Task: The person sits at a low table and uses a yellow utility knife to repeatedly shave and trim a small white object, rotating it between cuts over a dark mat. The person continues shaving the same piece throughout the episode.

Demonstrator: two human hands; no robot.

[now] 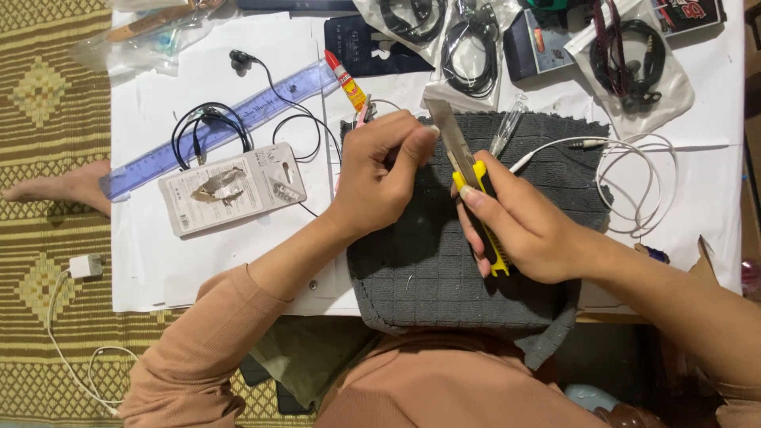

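- Nearest the camera: salmon-coloured sleeves and lap at 6 o'clock, cut off by the lower edge.
- Grey towel [444, 261] spread over the white desk [198, 269], one corner hanging off at 5 o'clock.
- Right hand [527, 226] closed around a yellow utility knife [476, 186], blade out and pointing toward 11 o'clock; handle mostly buried in the fist.
- Left hand [380, 178] pinched shut on something small at the blade tip, just beside it; the fingers hide the item, cannot tell what it is. A thin wire seems to run from under this hand.
- Containers: clear plastic bags [468, 55] along 12 to 1 o'clock, each holding coiled black earphone cable; the largest bag [634, 71] at 1 o'clock holds a dark cable with red braid.
- Opened card blister pack [234, 189] at 9 o'clock, torn in the middle, contents unclear.
- Loose: white cable [634, 170] at 3 o'clock, black earphones [210, 127], blue ruler [230, 127], small glue tube [347, 79] at 11 o'clock.
- White charger [83, 265] on the woven mat at 8 o'clock; bare foot [59, 189] at 9 o'clock, partly behind the desk.
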